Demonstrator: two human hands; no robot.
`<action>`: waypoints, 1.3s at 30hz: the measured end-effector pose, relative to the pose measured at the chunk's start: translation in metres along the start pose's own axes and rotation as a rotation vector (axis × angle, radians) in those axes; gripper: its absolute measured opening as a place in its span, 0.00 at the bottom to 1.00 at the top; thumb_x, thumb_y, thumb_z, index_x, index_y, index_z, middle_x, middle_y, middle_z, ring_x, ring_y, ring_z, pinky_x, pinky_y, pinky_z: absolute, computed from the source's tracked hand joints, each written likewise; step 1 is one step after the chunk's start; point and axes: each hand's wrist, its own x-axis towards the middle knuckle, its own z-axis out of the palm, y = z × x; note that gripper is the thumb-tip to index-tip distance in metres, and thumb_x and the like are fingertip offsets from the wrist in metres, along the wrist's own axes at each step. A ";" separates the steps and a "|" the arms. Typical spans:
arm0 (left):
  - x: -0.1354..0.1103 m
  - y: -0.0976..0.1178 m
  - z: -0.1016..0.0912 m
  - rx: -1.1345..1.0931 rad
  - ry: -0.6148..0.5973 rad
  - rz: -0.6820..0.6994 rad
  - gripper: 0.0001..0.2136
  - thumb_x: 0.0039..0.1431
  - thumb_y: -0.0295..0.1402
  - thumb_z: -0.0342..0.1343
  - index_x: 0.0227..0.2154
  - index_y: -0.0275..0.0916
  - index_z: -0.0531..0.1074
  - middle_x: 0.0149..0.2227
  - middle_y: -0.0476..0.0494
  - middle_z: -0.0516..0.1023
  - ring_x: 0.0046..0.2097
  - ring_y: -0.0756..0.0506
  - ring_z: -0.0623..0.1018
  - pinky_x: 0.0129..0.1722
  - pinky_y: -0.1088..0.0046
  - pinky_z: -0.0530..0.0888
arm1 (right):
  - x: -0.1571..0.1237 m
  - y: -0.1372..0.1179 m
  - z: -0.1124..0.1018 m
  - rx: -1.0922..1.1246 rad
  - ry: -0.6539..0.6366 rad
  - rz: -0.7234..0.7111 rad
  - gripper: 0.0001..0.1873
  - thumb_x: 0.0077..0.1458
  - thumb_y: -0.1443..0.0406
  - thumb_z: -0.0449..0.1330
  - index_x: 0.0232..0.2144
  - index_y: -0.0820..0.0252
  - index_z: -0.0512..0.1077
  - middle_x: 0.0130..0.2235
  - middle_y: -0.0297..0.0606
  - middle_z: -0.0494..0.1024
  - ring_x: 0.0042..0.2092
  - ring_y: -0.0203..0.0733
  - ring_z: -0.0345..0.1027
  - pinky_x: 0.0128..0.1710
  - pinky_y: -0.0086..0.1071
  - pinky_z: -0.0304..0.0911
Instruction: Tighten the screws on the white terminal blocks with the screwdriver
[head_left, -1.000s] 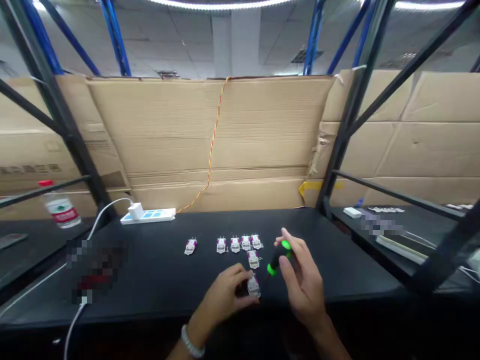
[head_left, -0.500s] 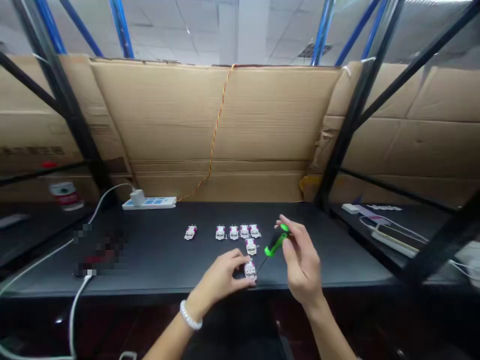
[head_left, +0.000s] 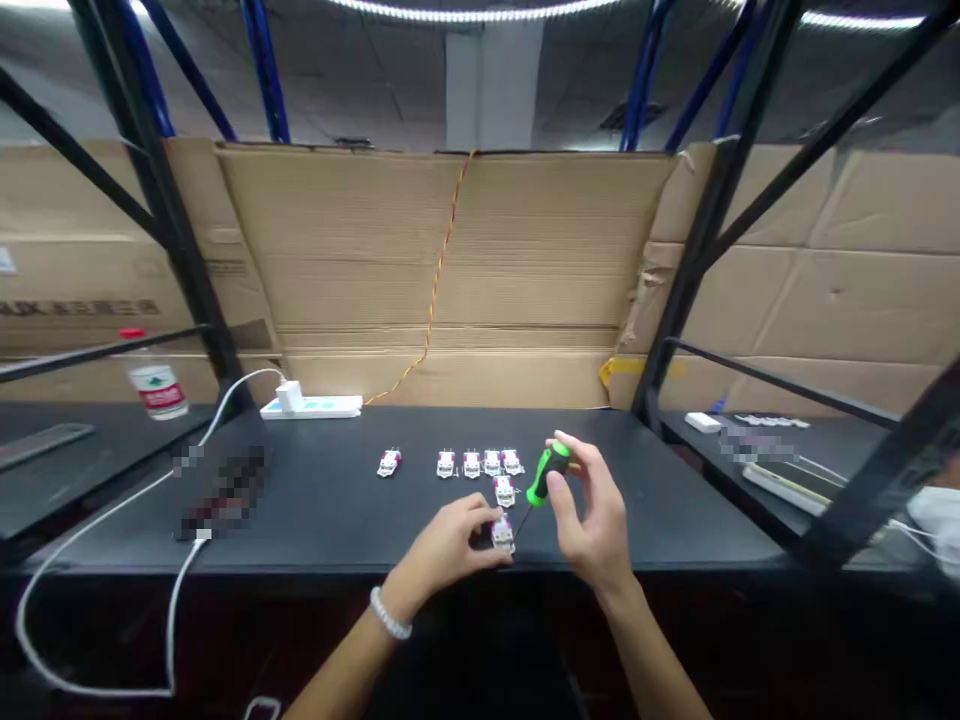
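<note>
My left hand (head_left: 461, 540), with a beaded bracelet at the wrist, pinches a small white and magenta part (head_left: 502, 532) near the table's front edge. Thumb and fingers close on its left side. In my right hand (head_left: 592, 510) is a green and black screwdriver (head_left: 549, 474), tilted, its thin shaft running down to the right side of that part. Whether the tip sits in a screw is too small to tell. Just behind lies a similar part (head_left: 505, 490), and several more like it (head_left: 471, 464) form a row farther back. Another (head_left: 389, 462) lies apart to the left.
A white power strip (head_left: 322, 406) with a plugged-in charger stands at the back left. Its white cable (head_left: 105, 510) loops over the front edge. Black rack posts (head_left: 679, 290) flank the black table (head_left: 322, 500), and cardboard (head_left: 337, 250) walls the back. A bottle (head_left: 157, 388) stands left.
The camera view has shifted slightly. Both hands keep their holds on the small part and the screwdriver, and the screwdriver handle stands a little more upright.
</note>
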 end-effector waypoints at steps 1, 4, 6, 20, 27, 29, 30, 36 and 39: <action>0.000 0.000 0.000 0.003 -0.003 -0.003 0.20 0.59 0.43 0.73 0.51 0.41 0.82 0.42 0.44 0.79 0.39 0.45 0.78 0.42 0.71 0.75 | 0.000 0.000 0.001 -0.038 0.033 -0.017 0.22 0.66 0.60 0.64 0.60 0.54 0.73 0.53 0.47 0.76 0.47 0.48 0.75 0.46 0.45 0.76; 0.001 0.001 -0.001 -0.003 -0.006 -0.001 0.21 0.58 0.42 0.73 0.51 0.41 0.82 0.43 0.44 0.79 0.39 0.44 0.78 0.42 0.71 0.75 | 0.002 -0.002 0.002 -0.112 0.115 -0.027 0.20 0.61 0.58 0.70 0.54 0.54 0.76 0.50 0.44 0.75 0.40 0.44 0.72 0.42 0.43 0.75; 0.001 0.002 -0.001 -0.003 -0.008 0.007 0.20 0.58 0.41 0.74 0.51 0.40 0.82 0.42 0.45 0.79 0.39 0.45 0.78 0.41 0.71 0.74 | 0.003 -0.003 0.001 -0.075 0.066 0.005 0.19 0.66 0.60 0.65 0.57 0.54 0.74 0.51 0.45 0.76 0.45 0.46 0.74 0.46 0.43 0.75; 0.000 0.001 -0.002 -0.001 -0.004 0.014 0.19 0.58 0.40 0.74 0.50 0.40 0.82 0.42 0.45 0.79 0.39 0.45 0.78 0.42 0.72 0.74 | 0.005 -0.006 -0.001 -0.070 0.034 -0.048 0.20 0.68 0.64 0.61 0.61 0.51 0.73 0.51 0.43 0.74 0.44 0.44 0.73 0.49 0.43 0.74; 0.000 0.002 -0.002 0.000 0.002 0.018 0.19 0.58 0.41 0.74 0.50 0.41 0.82 0.42 0.45 0.79 0.39 0.45 0.78 0.42 0.71 0.74 | 0.004 -0.007 -0.001 -0.100 0.069 -0.071 0.22 0.65 0.61 0.66 0.60 0.52 0.75 0.50 0.43 0.71 0.45 0.44 0.72 0.47 0.41 0.75; 0.000 0.001 -0.001 -0.004 0.000 0.022 0.19 0.58 0.40 0.74 0.50 0.41 0.82 0.42 0.45 0.79 0.39 0.45 0.78 0.41 0.72 0.75 | 0.004 -0.007 0.000 -0.132 0.110 -0.065 0.22 0.63 0.61 0.68 0.58 0.51 0.77 0.47 0.40 0.70 0.40 0.41 0.70 0.45 0.40 0.75; 0.000 0.000 -0.001 -0.006 0.002 0.025 0.19 0.58 0.40 0.74 0.50 0.41 0.82 0.42 0.45 0.79 0.39 0.45 0.78 0.41 0.72 0.74 | 0.004 -0.007 0.000 -0.127 0.099 -0.056 0.22 0.65 0.62 0.67 0.60 0.51 0.76 0.47 0.40 0.70 0.41 0.41 0.71 0.46 0.41 0.75; 0.000 0.001 -0.001 0.007 0.008 0.031 0.18 0.59 0.40 0.74 0.50 0.42 0.82 0.42 0.46 0.79 0.39 0.45 0.78 0.42 0.71 0.75 | 0.005 -0.009 -0.004 -0.052 -0.012 -0.068 0.24 0.69 0.65 0.57 0.66 0.53 0.69 0.55 0.48 0.73 0.53 0.50 0.72 0.50 0.45 0.75; 0.000 0.001 -0.001 -0.001 0.004 0.024 0.19 0.58 0.41 0.74 0.50 0.42 0.82 0.42 0.46 0.79 0.39 0.45 0.78 0.41 0.71 0.75 | 0.006 -0.014 -0.003 -0.138 0.088 -0.082 0.21 0.63 0.61 0.67 0.58 0.52 0.76 0.48 0.43 0.71 0.45 0.46 0.72 0.42 0.41 0.76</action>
